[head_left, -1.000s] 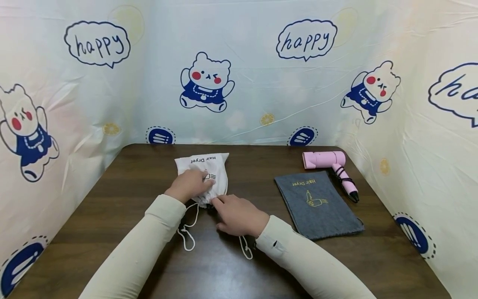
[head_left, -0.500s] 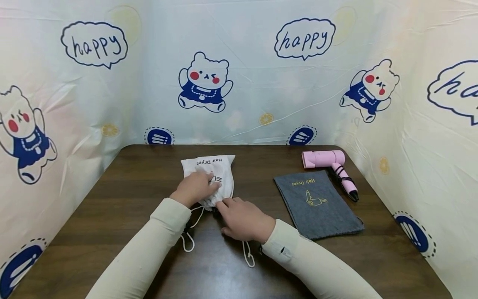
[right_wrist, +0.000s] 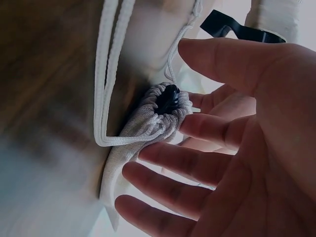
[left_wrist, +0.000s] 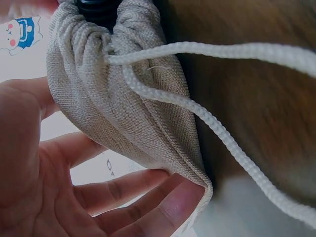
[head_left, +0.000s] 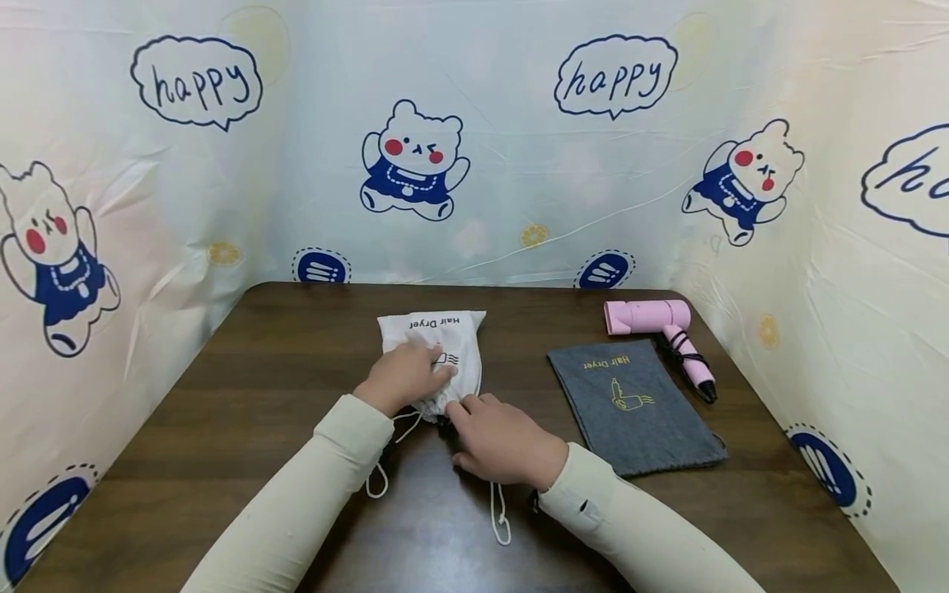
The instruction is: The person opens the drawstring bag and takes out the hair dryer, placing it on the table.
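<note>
A white drawstring bag (head_left: 467, 339) printed "Hair Dryer" lies on the brown table, its gathered mouth facing the person. My left hand (head_left: 404, 377) rests on the printed side with its fingers loosely extended against the cloth. At the mouth's right side, my right hand (head_left: 510, 438) touches the bag with nearly straight fingers (right_wrist: 163, 160). Something black (right_wrist: 168, 100) shows inside the mouth; in the left wrist view this black part (left_wrist: 98, 11) looks ribbed. White cords (right_wrist: 111, 74) trail from both sides of the mouth. The rest of the bag's contents is hidden.
To the right lies a flat grey pouch (head_left: 645, 432) with yellow "Hair Dryer" print. Behind it, near the table's far right corner, is a pink hair dryer (head_left: 645, 317) with its black cord wrapped round the handle. Printed cloth walls (head_left: 504, 189) surround the table.
The white bag has slid a short way to the right across the table, both hands moving along with it. The grey pouch and pink hair dryer stay in place.
</note>
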`<state>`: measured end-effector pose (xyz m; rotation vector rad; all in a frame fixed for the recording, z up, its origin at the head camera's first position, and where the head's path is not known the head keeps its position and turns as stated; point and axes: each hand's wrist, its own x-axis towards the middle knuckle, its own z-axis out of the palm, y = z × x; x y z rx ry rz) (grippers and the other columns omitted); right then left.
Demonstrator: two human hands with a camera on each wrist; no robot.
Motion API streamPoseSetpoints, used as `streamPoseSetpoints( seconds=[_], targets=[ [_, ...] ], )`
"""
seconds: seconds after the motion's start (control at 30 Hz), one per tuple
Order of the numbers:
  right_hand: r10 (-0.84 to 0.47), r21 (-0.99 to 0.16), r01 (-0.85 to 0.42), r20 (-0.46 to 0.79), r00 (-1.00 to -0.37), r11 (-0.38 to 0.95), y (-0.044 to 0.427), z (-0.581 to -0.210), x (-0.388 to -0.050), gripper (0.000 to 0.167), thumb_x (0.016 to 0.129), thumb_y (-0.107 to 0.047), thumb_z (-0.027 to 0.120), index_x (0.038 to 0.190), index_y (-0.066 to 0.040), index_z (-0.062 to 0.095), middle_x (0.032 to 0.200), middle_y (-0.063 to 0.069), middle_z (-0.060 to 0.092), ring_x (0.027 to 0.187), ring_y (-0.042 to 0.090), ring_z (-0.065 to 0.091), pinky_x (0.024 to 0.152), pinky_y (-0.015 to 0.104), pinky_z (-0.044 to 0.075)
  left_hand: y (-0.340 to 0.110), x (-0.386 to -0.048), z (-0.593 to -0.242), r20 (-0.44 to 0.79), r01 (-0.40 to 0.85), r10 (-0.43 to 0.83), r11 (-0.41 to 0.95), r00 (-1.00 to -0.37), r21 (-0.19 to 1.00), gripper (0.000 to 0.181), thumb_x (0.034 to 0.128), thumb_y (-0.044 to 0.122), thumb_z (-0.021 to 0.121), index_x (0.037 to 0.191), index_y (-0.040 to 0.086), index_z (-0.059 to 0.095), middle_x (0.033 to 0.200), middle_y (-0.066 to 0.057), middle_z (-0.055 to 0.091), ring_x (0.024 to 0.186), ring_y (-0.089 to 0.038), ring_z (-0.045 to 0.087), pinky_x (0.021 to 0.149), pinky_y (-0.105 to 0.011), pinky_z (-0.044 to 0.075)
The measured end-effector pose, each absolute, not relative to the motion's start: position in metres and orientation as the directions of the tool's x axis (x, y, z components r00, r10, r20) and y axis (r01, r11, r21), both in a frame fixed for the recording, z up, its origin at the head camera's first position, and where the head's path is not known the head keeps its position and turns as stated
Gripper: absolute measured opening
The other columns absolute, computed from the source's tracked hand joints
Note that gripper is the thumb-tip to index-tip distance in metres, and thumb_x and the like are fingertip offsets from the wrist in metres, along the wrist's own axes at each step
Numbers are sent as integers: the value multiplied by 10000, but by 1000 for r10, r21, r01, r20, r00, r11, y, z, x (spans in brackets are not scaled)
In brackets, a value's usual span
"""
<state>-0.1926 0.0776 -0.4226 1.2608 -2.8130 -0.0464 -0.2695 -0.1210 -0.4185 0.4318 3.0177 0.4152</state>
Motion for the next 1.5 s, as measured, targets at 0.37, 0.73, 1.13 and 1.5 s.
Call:
streamPoseSetpoints(
  seconds=[0.37, 0.73, 1.13, 1.5],
  targets=[
    [-755, 55, -753, 61, -653, 656, 91, -422, -190, 460, 951, -459, 726, 1216, -127, 549, 1050, 24, 623, 895, 233, 591, 782, 351, 538, -107, -264, -422, -26, 267, 285, 922, -958, 280, 628, 1030, 537, 548, 1506, 127, 545, 1498, -178, 566, 1362, -405, 547, 1049, -556, 487],
    [-761, 32, -761, 78, -644, 648, 101, -421, -189, 399, 944, -441, 738, 1145, -154, 547, 955, -2, 600, 827, 206, 552, 730, 331, 501, -97, -258, -424, -27, 285, 303, 920, -953, 268, 636, 1028, 551, 551, 1513, 140, 537, 1471, -185, 588, 1342, -401, 562, 1055, -540, 487],
    [-753, 11, -757, 100, -650, 654, 102, -417, -183, 336, 948, -419, 733, 1120, -174, 580, 943, -9, 635, 839, 210, 608, 724, 354, 525, -91, -244, -425, 3, 320, 331, 909, -943, 268, 618, 1020, 570, 551, 1497, 178, 564, 1450, -162, 613, 1350, -379, 559, 1064, -531, 481],
    [-770, -22, -773, 67, -634, 634, 100, -413, -183, 299, 929, -391, 764, 1061, -178, 602, 790, -67, 588, 691, 112, 588, 622, 299, 496, -86, -228, -427, 58, 344, 341, 906, -938, 247, 581, 1003, 570, 582, 1441, 190, 626, 1298, -194, 686, 1180, -398, 647, 949, -546, 534]
  ],
)
